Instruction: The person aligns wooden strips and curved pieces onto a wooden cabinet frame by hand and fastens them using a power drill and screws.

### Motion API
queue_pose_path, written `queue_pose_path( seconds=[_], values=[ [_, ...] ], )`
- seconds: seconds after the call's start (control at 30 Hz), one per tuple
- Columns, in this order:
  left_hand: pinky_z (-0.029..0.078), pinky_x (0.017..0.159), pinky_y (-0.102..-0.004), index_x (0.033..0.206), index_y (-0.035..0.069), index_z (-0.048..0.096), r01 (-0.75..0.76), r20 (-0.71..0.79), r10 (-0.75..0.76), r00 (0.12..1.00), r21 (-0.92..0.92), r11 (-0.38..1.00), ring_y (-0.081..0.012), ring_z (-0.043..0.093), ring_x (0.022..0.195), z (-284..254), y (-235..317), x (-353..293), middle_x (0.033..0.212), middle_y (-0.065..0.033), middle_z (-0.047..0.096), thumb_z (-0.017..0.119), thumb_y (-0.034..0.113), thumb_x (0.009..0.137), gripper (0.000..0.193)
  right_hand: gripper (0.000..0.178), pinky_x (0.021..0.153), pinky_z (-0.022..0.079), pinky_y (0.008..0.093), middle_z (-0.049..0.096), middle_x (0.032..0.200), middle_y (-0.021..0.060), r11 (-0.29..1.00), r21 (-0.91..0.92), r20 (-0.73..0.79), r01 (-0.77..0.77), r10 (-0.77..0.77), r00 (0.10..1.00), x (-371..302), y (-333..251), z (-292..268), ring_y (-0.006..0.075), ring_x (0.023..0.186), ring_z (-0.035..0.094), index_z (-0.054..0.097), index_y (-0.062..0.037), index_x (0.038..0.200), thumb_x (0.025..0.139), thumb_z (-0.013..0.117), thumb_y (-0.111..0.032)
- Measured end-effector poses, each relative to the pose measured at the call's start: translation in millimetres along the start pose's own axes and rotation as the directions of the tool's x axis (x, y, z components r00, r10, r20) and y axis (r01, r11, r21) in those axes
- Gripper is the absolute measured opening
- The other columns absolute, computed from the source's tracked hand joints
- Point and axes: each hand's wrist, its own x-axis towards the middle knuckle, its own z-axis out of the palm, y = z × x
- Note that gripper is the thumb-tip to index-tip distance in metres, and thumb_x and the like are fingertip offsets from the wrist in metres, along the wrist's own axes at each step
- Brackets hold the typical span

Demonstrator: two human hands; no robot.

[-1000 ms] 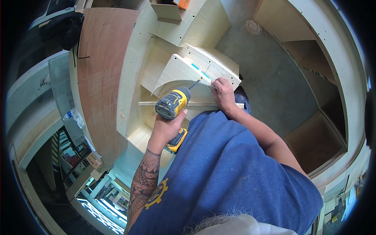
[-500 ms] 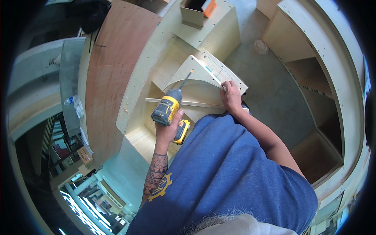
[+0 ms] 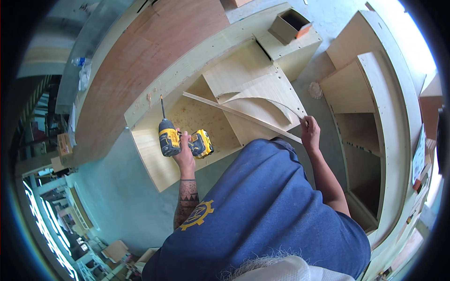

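Note:
My left hand is wrapped round the grip of a yellow and black cordless drill. Its long bit points away from me, over the left part of a low plywood cabinet, and touches nothing that I can see. Between its fingers my right hand pinches the near right end of a thin plywood panel with a curved cut-out. That panel rests over the cabinet's right side. Below it a narrow wooden strip runs slantwise across the cabinet, its near end beside my right wrist.
An open box with an orange flap stands on the cabinet's far end. Reddish plywood extends along the left. To the right stands a curved shelf unit with open compartments. Wood shavings lie on the cabinet's edge.
My left hand has moved the drill left, away from the panel. My right hand still holds the panel's end, and the panel now lies tilted differently. The view has turned.

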Motion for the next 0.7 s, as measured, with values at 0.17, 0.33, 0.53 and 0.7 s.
queue_pose_path(
  seconds=[0.17,0.33,0.53,0.7],
  values=[
    [0.056,0.088,-0.0326,0.141,0.004,0.056,-0.141,0.001,0.142,0.990,-0.111,0.984,-0.0119,0.063,0.098,13.5,-3.8,74.9,0.130,-0.0032,0.061,0.074,0.006,0.101,0.044,0.009,0.073,0.053,0.0437,0.067,0.090,0.0167,0.995,-0.054,0.005,-0.085,0.085,0.996,-35.3,5.0,-8.8,0.0357,0.080,0.067,0.063,-0.0021,0.102,0.101,0.067,-0.010],
    [0.055,0.094,-0.0337,0.126,0.004,0.064,-0.267,0.042,0.277,0.960,-0.160,0.950,-0.0137,0.065,0.104,84.0,0.9,194.1,0.115,-0.0018,0.068,0.078,0.010,0.099,0.031,0.013,0.071,0.052,0.0442,0.065,0.086,0.0186,0.983,-0.100,0.027,-0.156,0.159,0.987,-77.7,5.1,-28.8,0.0354,0.077,0.065,0.057,-0.0050,0.114,0.105,0.062,-0.012],
    [0.057,0.091,-0.0351,0.113,0.005,0.069,-0.208,0.006,0.208,0.978,0.052,0.977,-0.0156,0.069,0.095,123.5,-32.3,315.3,0.107,-0.0032,0.072,0.085,0.017,0.092,0.030,0.017,0.071,0.052,0.0419,0.063,0.087,0.0164,0.947,-0.194,-0.082,-0.257,0.246,0.966,-141.4,0.9,-75.2,0.0302,0.073,0.063,0.055,-0.0045,0.123,0.108,0.059,-0.012],
    [0.059,0.095,-0.0408,0.130,-0.004,0.065,-0.254,0.067,0.245,0.967,0.291,0.922,-0.0242,0.073,0.105,139.6,-43.9,335.7,0.122,-0.0140,0.073,0.086,0.031,0.090,0.057,0.019,0.074,0.054,0.0434,0.064,0.093,0.0155,0.933,-0.330,-0.168,-0.145,0.093,0.981,-180.8,-13.3,-95.6,0.0345,0.080,0.066,0.066,-0.0047,0.118,0.100,0.069,-0.009]
  ],
)
